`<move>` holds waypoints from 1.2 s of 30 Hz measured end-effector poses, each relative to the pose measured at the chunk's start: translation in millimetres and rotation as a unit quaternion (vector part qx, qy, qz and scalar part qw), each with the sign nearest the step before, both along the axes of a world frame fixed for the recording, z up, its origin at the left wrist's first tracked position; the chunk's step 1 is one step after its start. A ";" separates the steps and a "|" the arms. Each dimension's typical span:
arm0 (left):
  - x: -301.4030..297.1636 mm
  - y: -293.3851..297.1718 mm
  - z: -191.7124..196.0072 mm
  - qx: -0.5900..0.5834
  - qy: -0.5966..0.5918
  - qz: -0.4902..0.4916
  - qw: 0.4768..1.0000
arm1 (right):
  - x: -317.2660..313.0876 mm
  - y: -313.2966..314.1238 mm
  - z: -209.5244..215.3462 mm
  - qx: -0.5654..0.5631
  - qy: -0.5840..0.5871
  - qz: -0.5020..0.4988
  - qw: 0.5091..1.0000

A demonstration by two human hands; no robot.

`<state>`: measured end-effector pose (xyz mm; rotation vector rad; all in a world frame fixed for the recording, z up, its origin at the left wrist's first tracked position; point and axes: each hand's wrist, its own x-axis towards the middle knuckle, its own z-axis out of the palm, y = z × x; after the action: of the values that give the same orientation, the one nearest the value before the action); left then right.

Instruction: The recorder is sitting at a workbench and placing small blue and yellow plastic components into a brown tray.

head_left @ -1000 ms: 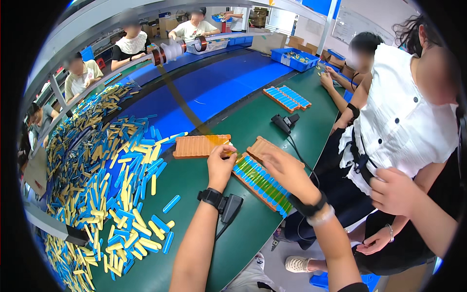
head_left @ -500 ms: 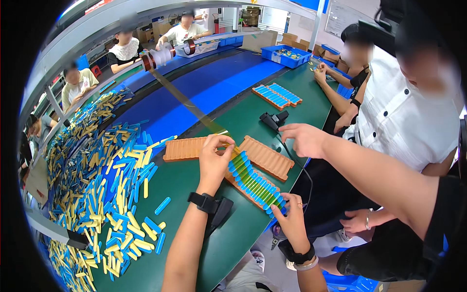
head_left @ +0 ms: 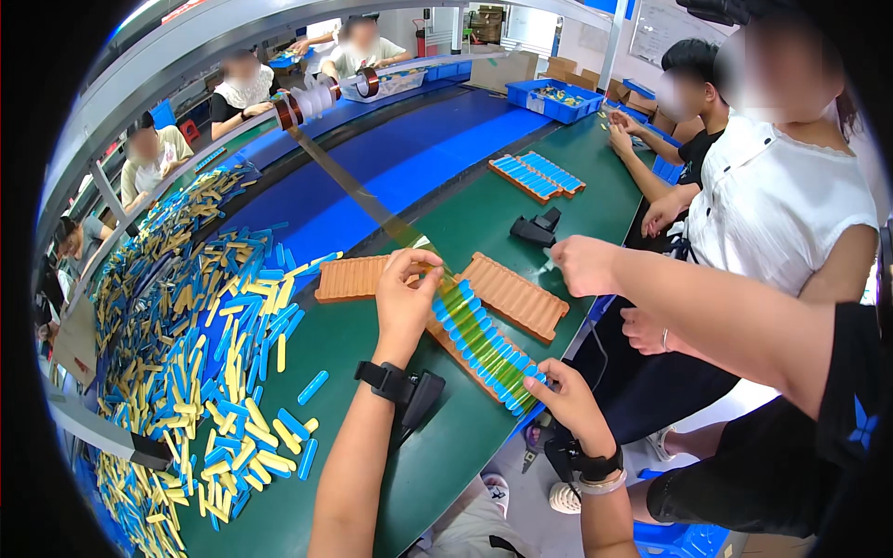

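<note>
Two hands of ours hold the work between them in the head view. At 10 o'clock of the row of blue strips [head_left: 484, 349], our left hand [head_left: 406, 302] is nearly closed, thumb and fingertips pinching the yellowish tape [head_left: 358, 191] just above the first strips. At 4 o'clock, our right hand [head_left: 575, 400] is drawn together, thumb and fingers on the far end of the row, the lower fingers partly hidden. A second ago that right hand is a blur over the upper part; half a second ago it reaches the lower end, and it stays there now. The row bows more than it does then, and more of the grooved holder [head_left: 445, 339] shows along its 8 o'clock side. We judge that the strips, joined by the tape, are coming away from their grooves as one band; whether the underside is wholly free we cannot tell. The tape runs unbroken toward 11 o'clock, to the brown rolls [head_left: 288, 112], so the band remains tethered there. Two more ridged holders lie nearby, one at 10 o'clock [head_left: 353, 277], one at 2 [head_left: 516, 298]. Also at 2 o'clock, a co-worker's hand [head_left: 588, 265], pointing half a second ago, now has its fingers curled in, apart from our row.
</note>
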<state>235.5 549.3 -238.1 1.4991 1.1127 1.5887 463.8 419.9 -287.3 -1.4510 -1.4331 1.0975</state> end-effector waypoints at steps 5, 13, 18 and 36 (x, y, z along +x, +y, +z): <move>-0.2 3.4 -2.3 0.000 -0.018 -0.001 1.000 | 2.0 -1.2 8.9 -0.027 0.080 0.009 0.996; -7.7 2.4 3.2 -0.004 -0.038 0.011 0.999 | 2.1 -8.2 11.1 -0.053 0.221 0.031 0.973; -12.2 1.1 10.0 -0.020 -0.023 -0.002 1.000 | 5.8 -17.0 11.2 -0.041 0.202 0.035 0.978; -35.2 -35.2 79.0 -0.046 -0.059 -0.069 0.995 | -10.8 -49.7 22.2 0.054 0.265 0.007 0.963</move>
<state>200.3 514.1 -159.1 1.3731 0.9813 1.4914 453.0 370.2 -265.1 -0.9682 -1.0989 1.2755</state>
